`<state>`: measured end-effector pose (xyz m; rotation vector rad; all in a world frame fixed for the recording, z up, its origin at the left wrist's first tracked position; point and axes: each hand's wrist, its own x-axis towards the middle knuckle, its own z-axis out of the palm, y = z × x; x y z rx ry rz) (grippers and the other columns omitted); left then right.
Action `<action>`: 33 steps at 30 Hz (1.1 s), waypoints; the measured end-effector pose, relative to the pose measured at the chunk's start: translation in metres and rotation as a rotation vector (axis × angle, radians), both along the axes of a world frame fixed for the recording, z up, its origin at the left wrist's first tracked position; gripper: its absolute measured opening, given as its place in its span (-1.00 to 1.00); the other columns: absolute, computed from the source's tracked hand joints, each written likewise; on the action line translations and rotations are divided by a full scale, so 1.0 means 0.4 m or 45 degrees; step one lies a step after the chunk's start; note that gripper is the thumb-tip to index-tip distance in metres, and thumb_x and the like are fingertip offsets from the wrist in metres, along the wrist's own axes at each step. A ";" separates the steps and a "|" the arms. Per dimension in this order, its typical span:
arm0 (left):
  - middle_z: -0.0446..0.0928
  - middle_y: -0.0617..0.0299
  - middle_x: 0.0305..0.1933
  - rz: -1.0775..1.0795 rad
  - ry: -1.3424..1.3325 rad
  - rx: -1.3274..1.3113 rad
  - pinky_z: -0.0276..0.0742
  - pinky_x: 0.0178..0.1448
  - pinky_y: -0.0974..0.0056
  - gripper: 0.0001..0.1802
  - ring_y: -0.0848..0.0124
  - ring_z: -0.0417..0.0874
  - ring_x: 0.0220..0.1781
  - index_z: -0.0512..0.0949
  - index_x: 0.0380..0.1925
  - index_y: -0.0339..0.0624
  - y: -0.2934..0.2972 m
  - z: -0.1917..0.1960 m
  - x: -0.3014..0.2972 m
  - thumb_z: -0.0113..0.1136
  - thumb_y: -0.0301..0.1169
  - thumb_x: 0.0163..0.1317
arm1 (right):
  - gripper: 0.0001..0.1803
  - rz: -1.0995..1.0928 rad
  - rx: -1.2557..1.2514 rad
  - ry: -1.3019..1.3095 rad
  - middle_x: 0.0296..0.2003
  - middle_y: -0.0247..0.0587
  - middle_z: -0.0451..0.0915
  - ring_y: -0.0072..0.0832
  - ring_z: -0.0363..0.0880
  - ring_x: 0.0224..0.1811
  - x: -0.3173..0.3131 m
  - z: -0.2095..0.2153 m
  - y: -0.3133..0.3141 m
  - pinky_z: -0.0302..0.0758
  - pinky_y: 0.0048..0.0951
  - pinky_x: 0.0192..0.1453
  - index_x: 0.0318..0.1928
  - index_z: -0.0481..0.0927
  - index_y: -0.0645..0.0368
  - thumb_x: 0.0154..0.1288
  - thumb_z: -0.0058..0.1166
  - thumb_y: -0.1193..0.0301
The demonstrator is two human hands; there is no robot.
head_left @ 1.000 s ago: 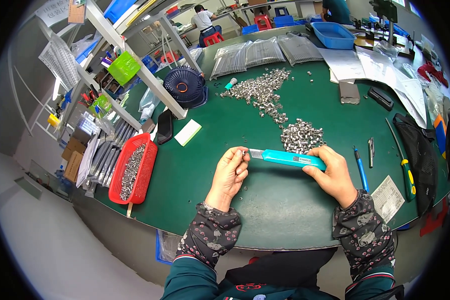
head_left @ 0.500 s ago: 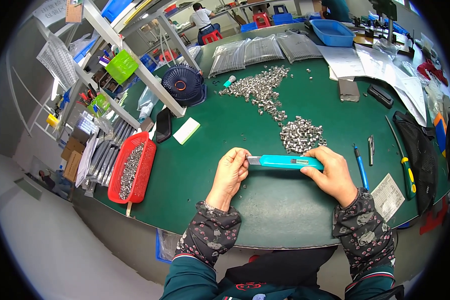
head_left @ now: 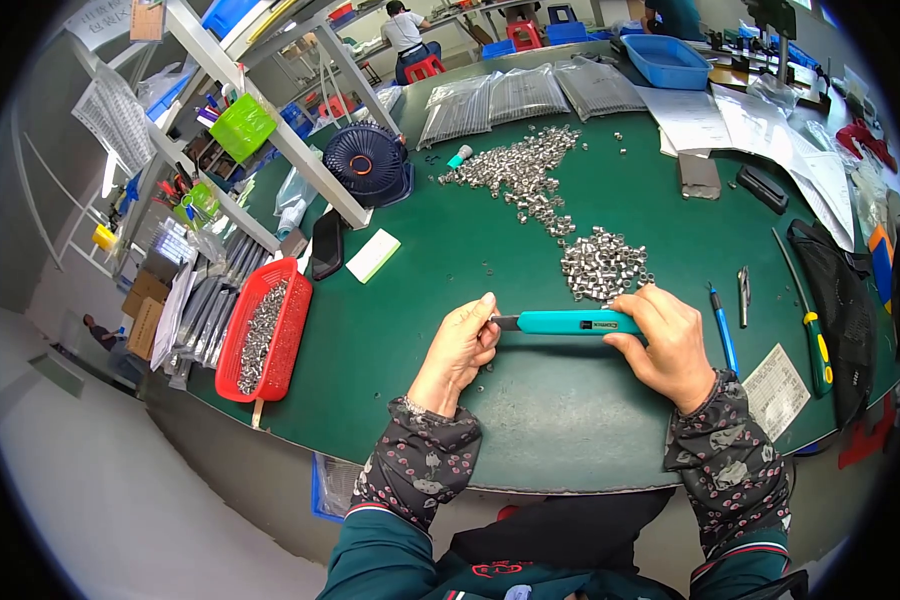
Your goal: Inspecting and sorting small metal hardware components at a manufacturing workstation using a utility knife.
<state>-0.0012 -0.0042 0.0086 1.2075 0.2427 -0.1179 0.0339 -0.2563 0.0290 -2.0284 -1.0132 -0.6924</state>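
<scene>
Near the front edge of the green worktop (head_left: 570, 430), the right hand (head_left: 665, 345) grips a teal box cutter (head_left: 560, 322) sideways. The left hand (head_left: 457, 345) has its thumb and finger closed on a small metal piece (head_left: 493, 319) at the blade's tip. Shiny metal rings (head_left: 602, 262) lie heaped in the middle, with more spread toward the far edge. A red basket (head_left: 295, 325) full of metal bits sits by the left edge; a dark blue fan (head_left: 366, 163) stands farther back. Clear bags (head_left: 527, 95) and a blue tub (head_left: 662, 80) line the far edge. Beyond, a person (head_left: 404, 32) sits on a red stool (head_left: 425, 67).
</scene>
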 end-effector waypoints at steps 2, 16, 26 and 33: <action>0.25 0.39 -0.72 0.032 0.028 -0.026 -0.12 -0.78 0.55 -0.67 0.68 0.07 -0.80 0.34 -0.57 -0.13 -0.009 0.010 -0.003 -0.04 -0.16 0.26 | -0.70 0.024 -0.003 0.002 -0.54 -0.19 0.37 -0.25 0.42 -0.51 0.003 -0.003 -0.001 0.34 -0.34 -0.46 -0.37 0.45 0.21 -0.18 0.24 0.46; 0.35 0.30 -0.45 0.100 -0.239 -0.244 0.01 -0.71 0.63 -0.79 0.67 0.18 -0.65 0.44 -0.22 -0.26 -0.002 -0.005 0.004 -0.03 -0.35 0.26 | -0.70 0.019 0.130 0.363 -0.43 -0.13 0.47 -0.22 0.48 -0.44 0.016 -0.027 -0.008 0.40 -0.35 -0.40 -0.30 0.47 0.22 -0.09 0.20 0.41; 0.36 0.30 -0.49 0.010 -0.283 -0.298 -0.02 -0.73 0.61 -0.79 0.68 0.15 -0.68 0.41 -0.28 -0.19 -0.005 -0.013 0.002 -0.08 -0.28 0.28 | -0.67 0.046 0.081 0.508 -0.38 -0.14 0.51 -0.22 0.51 -0.36 0.016 -0.031 -0.006 0.42 -0.35 -0.32 -0.27 0.48 0.23 -0.06 0.20 0.34; 0.37 0.30 -0.54 0.063 -0.360 -0.269 -0.03 -0.74 0.60 -0.81 0.68 0.12 -0.73 0.41 -0.32 -0.18 -0.005 -0.019 0.005 -0.02 -0.28 0.25 | -0.67 0.072 0.081 0.519 -0.37 -0.13 0.51 -0.21 0.51 -0.35 0.019 -0.037 -0.007 0.42 -0.34 -0.29 -0.27 0.48 0.24 -0.06 0.19 0.34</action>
